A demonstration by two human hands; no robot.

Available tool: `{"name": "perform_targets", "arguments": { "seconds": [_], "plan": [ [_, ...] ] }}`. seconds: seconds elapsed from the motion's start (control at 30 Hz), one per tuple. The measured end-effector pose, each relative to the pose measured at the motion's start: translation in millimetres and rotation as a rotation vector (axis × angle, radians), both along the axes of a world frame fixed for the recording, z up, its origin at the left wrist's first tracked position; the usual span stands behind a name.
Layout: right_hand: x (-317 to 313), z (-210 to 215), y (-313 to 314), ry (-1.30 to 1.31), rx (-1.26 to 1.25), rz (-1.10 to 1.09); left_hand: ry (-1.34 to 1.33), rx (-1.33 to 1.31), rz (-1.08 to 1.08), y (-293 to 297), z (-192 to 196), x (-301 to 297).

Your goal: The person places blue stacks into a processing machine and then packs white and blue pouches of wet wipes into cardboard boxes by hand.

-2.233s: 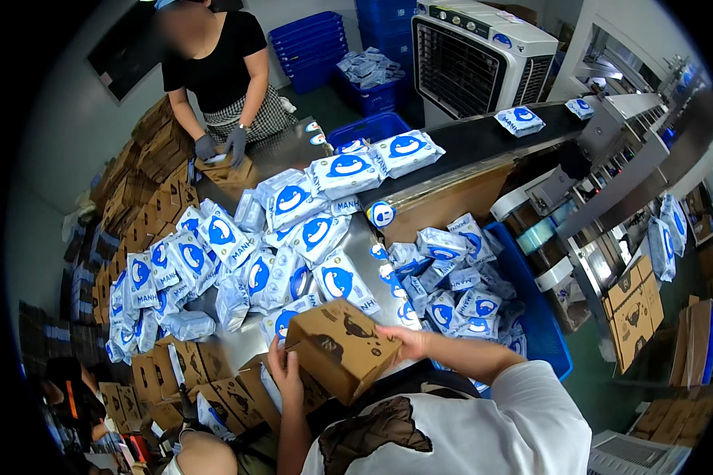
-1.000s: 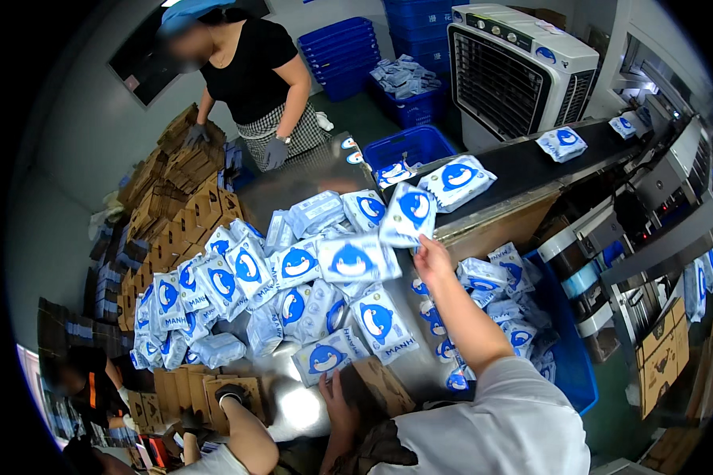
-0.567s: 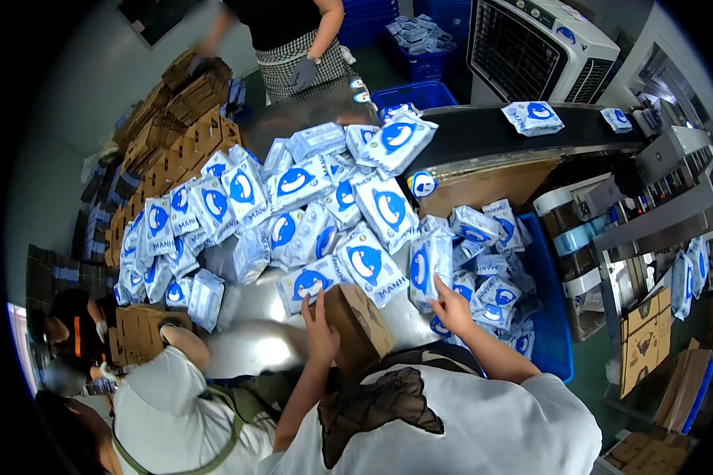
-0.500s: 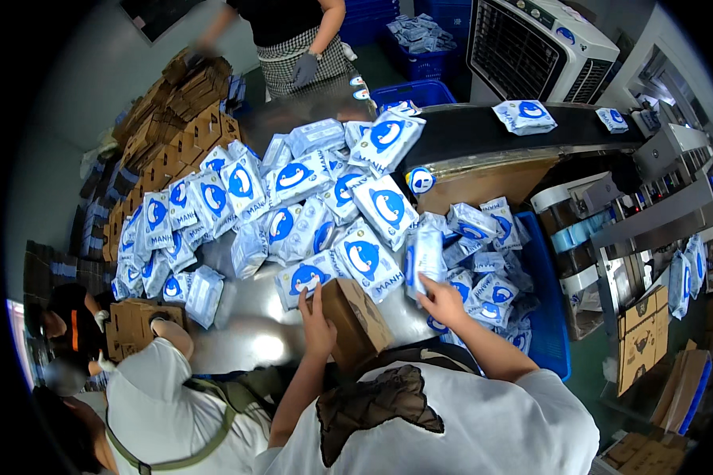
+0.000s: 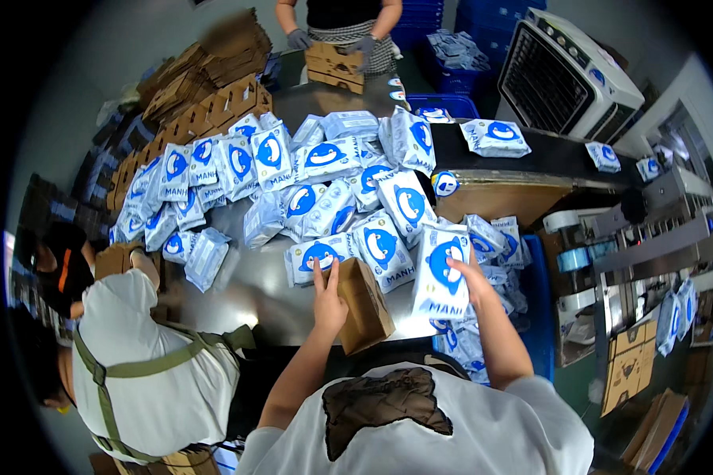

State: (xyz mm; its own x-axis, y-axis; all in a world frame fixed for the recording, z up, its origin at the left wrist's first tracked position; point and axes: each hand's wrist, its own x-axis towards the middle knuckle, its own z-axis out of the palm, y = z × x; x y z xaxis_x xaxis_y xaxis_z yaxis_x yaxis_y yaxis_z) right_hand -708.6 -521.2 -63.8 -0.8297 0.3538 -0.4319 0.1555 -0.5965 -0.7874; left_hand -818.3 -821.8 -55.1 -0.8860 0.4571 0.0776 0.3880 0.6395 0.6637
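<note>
My right hand (image 5: 475, 283) grips a white-and-blue soft pack (image 5: 442, 277) by its right edge, thumb on its front. The pack is held up with its blue whale face showing, just right of an upright cardboard box (image 5: 364, 313). The box's top is open and its brown inner walls show. My left hand (image 5: 330, 307) holds the box at its left side, two fingers stretched apart by the rim and the thumb hidden. Beyond both hands, a heap of similar packs (image 5: 321, 210) covers much of the metal table (image 5: 269, 305).
A blue crate (image 5: 540, 317) full of packs stands to the right, below a black conveyor (image 5: 554, 154) carrying more packs. Across the table, a gloved co-worker handles a cardboard box (image 5: 334, 65). Another person (image 5: 150, 364) works close on my left. Folded cartons (image 5: 202, 95) line the far left.
My right hand has raised the pack from beside the crate and turned its face into view. My left hand stays at the box. The co-worker opposite now has a cardboard box in both hands.
</note>
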Motion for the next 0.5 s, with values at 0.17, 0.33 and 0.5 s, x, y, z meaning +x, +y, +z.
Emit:
{"name": "perform_targets", "arguments": {
  "seconds": [0.17,0.33,0.5],
  "plan": [
    [-2,88,-116,0.442,0.439,0.024,0.150,-0.037,0.014,7,-29,-5],
    [-4,82,-168,0.098,1.402,0.379,-0.150,0.591,0.186,8,-60,-10],
    [-1,59,-158,0.199,1.514,0.546,-0.394,0.867,0.278,12,-58,-2]
  ]
}}
